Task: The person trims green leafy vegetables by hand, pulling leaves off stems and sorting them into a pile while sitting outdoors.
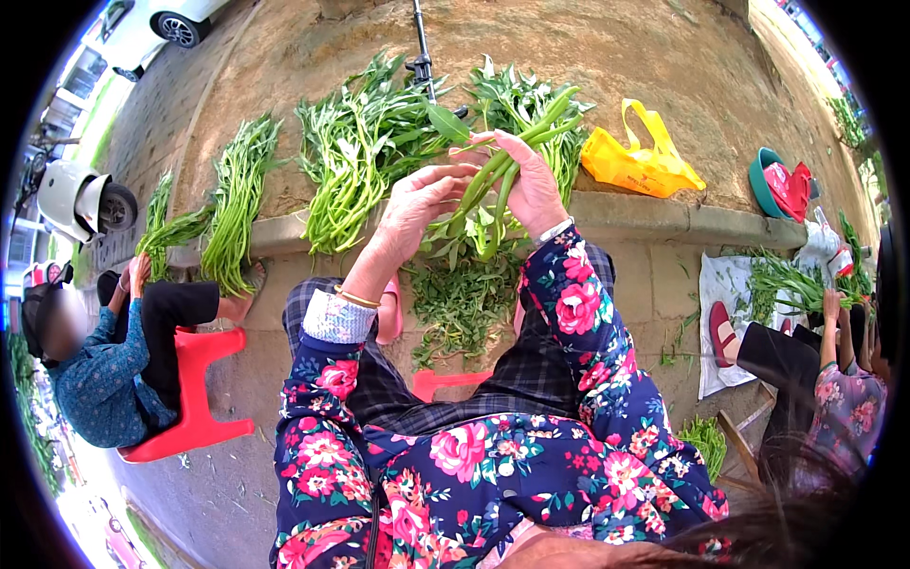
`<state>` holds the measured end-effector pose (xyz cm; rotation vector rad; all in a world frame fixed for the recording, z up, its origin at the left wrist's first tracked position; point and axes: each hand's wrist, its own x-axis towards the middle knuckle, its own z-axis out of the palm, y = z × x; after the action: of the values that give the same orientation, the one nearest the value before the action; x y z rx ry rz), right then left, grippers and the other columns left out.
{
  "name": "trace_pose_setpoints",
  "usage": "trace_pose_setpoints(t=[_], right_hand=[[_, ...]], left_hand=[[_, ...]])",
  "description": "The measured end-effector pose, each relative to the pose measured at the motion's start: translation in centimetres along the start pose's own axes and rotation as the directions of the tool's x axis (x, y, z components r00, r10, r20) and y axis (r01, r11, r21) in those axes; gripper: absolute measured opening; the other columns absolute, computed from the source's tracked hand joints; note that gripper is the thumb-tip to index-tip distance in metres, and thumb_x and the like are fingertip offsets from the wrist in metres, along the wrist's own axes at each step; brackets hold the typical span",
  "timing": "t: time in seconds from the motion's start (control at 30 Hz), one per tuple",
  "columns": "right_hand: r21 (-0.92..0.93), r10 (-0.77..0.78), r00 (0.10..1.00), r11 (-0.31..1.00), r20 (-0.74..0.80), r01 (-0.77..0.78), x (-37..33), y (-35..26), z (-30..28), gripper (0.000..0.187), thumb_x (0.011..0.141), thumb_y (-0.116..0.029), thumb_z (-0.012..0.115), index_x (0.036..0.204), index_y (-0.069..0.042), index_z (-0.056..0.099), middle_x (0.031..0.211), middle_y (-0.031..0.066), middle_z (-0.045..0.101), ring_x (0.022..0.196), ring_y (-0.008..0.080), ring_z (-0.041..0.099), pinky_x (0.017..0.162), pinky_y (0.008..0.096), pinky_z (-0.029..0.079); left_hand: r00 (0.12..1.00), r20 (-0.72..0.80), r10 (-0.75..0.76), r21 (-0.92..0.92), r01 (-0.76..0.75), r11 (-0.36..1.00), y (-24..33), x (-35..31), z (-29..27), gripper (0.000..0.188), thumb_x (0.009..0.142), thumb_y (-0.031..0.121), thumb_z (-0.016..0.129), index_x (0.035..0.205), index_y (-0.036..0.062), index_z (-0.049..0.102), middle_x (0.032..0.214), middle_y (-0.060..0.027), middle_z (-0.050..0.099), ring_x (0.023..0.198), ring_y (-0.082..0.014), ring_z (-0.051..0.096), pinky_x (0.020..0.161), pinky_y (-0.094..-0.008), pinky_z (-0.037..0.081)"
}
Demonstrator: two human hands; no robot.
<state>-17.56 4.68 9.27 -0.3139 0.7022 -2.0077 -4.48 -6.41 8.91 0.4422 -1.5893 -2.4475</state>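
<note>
My right hand point(533, 180) is closed round a small bunch of green water spinach stems point(500, 171), raised in front of me. My left hand point(417, 207), with a bangle at the wrist, has its bent fingers against the left side of these stems; its fingertips are partly hidden. One broad leaf point(447, 123) sticks out above the fingers. Below the hands, a pile of plucked leaves point(464, 299) covers the ground between my feet. Long-stemmed water spinach lies behind in a large heap point(346, 156) on the left and another heap point(521, 90) on the right.
A yellow bag point(640, 156) stands on the dirt beyond the kerb point(654, 216), with a teal basin point(766, 185) farther right. At left, a person on a red stool point(194, 398) handles greens. People at right work beside a white sheet point(720, 322). A thin black pole point(422, 47) rises behind the heaps.
</note>
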Motion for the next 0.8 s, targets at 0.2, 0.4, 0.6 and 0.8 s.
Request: trace_pose_setpoints(t=[0.2, 0.4, 0.6, 0.8], right_hand=[[0.027, -0.042, 0.998, 0.999, 0.051, 0.04, -0.1, 0.0, 0.2, 0.026, 0.085, -0.017, 0.053, 0.098, 0.006, 0.057, 0.091, 0.0192, 0.061, 0.088, 0.0327, 0.061, 0.074, 0.0402, 0.052], [-0.088, 0.055, 0.984, 0.995, 0.17, -0.04, -0.8, -0.6, 1.0, 0.025, 0.085, -0.017, 0.052, 0.096, 0.006, 0.057, 0.098, 0.0187, 0.059, 0.088, 0.034, 0.061, 0.071, 0.0404, 0.053], [-0.158, 0.103, 0.968, 0.985, 0.227, -0.068, -1.2, -0.6, 1.3, 0.023, 0.084, -0.017, 0.055, 0.084, 0.005, 0.059, 0.098, 0.0218, 0.057, 0.081, 0.0333, 0.063, 0.064, 0.0384, 0.054], [-0.192, 0.137, 0.963, 0.977, 0.23, -0.093, -1.1, -0.3, 1.1, 0.02, 0.083, -0.015, 0.055, 0.08, 0.005, 0.059, 0.087, 0.0193, 0.059, 0.073, 0.031, 0.064, 0.057, 0.0357, 0.055]], left_hand=[[0.948, -0.171, 0.269, 0.155, -0.243, 0.957, -0.2, 0.0, -1.8, 0.024, 0.086, 0.012, 0.055, 0.108, 0.0021, 0.054, 0.087, -0.007, 0.063, 0.075, -0.0126, 0.06, 0.068, -0.0238, 0.047], [0.852, -0.223, 0.474, 0.296, -0.403, 0.866, 2.9, 0.4, -0.5, 0.043, 0.086, 0.011, 0.056, 0.124, 0.0045, 0.039, 0.117, -0.0104, 0.046, 0.082, -0.0111, 0.056, 0.067, -0.0232, 0.048], [0.836, -0.219, 0.503, 0.461, -0.366, 0.808, 4.1, -0.1, -0.8, 0.039, 0.085, 0.014, 0.059, 0.12, 0.0061, 0.046, 0.115, -0.0083, 0.049, 0.087, -0.0104, 0.053, 0.07, -0.0223, 0.046], [0.534, 0.114, 0.838, 0.965, -0.261, 0.035, 6.2, -0.6, 0.1, 0.031, 0.075, 0.002, 0.06, 0.103, 0.0154, 0.063, 0.109, -0.0024, 0.056, 0.094, -0.0206, 0.05, 0.08, -0.0286, 0.043]])
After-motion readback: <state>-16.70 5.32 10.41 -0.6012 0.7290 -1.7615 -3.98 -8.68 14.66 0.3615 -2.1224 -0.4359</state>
